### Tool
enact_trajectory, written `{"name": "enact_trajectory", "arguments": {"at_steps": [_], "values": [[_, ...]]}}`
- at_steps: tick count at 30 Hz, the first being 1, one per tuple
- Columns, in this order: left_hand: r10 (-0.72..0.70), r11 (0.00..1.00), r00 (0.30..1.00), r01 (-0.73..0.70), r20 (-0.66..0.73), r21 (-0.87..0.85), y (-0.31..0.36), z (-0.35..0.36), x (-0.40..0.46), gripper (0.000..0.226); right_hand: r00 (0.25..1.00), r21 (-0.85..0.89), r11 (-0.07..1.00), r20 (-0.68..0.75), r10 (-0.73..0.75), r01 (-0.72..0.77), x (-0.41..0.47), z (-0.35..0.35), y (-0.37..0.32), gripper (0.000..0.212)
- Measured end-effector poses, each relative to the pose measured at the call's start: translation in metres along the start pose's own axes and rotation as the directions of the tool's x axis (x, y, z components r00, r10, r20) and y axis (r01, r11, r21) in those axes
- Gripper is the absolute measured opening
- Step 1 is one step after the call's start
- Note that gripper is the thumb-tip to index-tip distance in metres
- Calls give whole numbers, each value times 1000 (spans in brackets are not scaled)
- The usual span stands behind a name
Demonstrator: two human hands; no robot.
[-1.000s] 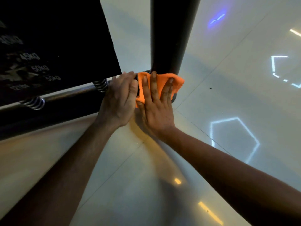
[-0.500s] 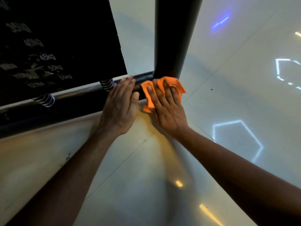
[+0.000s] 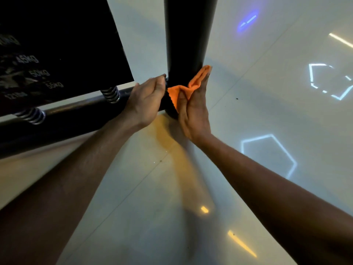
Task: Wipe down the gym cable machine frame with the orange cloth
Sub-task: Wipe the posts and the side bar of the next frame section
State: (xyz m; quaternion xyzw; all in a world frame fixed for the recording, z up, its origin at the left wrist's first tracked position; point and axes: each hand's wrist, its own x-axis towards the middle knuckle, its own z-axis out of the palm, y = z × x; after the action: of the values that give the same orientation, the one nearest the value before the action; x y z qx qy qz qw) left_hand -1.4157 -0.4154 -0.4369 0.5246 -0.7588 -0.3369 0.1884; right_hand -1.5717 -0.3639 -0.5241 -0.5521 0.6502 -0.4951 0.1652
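My right hand (image 3: 193, 111) stands on edge against the base of the black upright post (image 3: 188, 35), its fingers (image 3: 202, 83) straight and together, pressing the orange cloth (image 3: 191, 84) flat onto the post's right side. The cloth is bunched between my palm and the post; one folded edge pokes out just past my fingertips, and a corner spills out toward my left hand beside my thumb.

My left hand (image 3: 146, 101) is on the other side of the post, fingers loosely curled toward its base, the tips at or just touching the metal where the post meets the low crossbar (image 3: 76, 115). Whether they grip anything I cannot tell; the thumb side is hidden. The two hands sit near each other with the cloth corner between them.

Beyond my left fingers, two coiled springs (image 3: 110, 94) stand on the crossbar under a dark weight stack (image 3: 57, 44) marked 45kg, 50kg and 55kg. Under both forearms lies a glossy pale floor (image 3: 267, 121) with hexagon light reflections off to the right of my right hand.
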Motion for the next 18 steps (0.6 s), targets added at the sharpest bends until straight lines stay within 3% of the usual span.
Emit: {"name": "enact_trajectory", "arguments": {"at_steps": [4, 10, 14, 18], "values": [[-38, 998, 999, 40, 29, -55, 14, 4, 2, 51, 990, -17, 1000, 140, -16, 18, -12, -8, 16, 94], [-42, 997, 999, 43, 24, -59, 13, 5, 3, 50, 997, 87, 995, 53, 47, -52, 8, -10, 7, 88], [87, 995, 996, -86, -11, 54, -7, 17, 6, 61, 994, -57, 998, 114, 1, 6, -2, -37, 10, 72], [155, 976, 986, -143, -65, 162, -12, 30, -15, 58, 982, -189, 982, 187, 20, 16, -6, -66, 2, 67]]}}
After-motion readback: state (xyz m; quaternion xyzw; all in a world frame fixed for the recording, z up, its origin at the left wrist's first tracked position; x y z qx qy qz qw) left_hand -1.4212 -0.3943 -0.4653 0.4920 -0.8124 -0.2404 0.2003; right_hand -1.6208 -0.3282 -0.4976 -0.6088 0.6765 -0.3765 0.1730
